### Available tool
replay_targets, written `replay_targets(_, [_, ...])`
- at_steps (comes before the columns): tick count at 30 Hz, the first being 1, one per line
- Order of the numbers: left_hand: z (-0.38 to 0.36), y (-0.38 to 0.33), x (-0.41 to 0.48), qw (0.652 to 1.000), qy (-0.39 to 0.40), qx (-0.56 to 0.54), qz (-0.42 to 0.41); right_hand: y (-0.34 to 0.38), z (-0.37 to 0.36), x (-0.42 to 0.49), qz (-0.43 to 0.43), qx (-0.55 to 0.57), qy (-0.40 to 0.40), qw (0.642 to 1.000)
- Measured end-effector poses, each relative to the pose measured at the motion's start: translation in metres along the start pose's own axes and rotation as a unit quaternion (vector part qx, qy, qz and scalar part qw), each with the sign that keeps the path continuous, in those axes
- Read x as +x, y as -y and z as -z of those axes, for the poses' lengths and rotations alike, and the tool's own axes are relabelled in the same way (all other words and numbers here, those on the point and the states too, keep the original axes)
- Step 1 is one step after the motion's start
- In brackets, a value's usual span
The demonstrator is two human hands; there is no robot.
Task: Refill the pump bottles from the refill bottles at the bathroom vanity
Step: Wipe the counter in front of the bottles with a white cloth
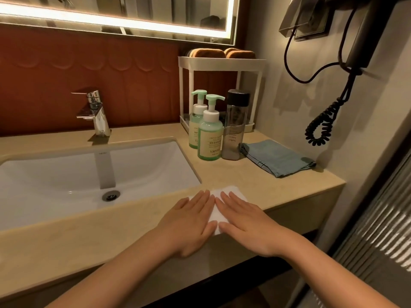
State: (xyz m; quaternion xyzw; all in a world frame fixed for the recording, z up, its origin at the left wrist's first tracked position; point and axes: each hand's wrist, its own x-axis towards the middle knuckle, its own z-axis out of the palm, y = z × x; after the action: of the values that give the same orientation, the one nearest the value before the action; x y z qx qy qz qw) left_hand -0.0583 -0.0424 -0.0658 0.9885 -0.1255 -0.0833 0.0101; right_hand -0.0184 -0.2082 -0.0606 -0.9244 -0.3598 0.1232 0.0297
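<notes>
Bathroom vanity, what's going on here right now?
A person's left hand and right hand press flat on a white sheet at the counter's front edge, right of the sink. Two green pump bottles and a dark-capped clear bottle stand untouched by the rack, tops on. No pouring is under way.

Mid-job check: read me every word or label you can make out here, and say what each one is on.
"FRESH" and "YAPIM", both cut off at the right: front green pump bottle; its small middle lines are too small to read.
"YA", rest hidden: rear green pump bottle.
Vertical grey lettering on the tall clear bottle with a black cap: too blurred to read.
Small mark on the white sink wall: too small to read.
</notes>
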Motion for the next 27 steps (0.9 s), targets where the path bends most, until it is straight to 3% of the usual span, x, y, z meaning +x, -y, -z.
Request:
replay_targets(8, [-0.001,0.003,-0.028,0.997,0.012,0.054,0.048,0.016,-0.007,0.013,-0.038,0.003,-0.004,0.999])
replay_targets(19, [0.007,0.014,0.06,0.997,0.002,-0.034,0.065,-0.023,0.008,0.062,-0.122,-0.004,-0.015,0.992])
replay_targets(27, [0.019,0.025,0.113,0.996,0.011,-0.036,0.083,-0.053,0.021,0.102,-0.15,0.012,-0.016,0.988])
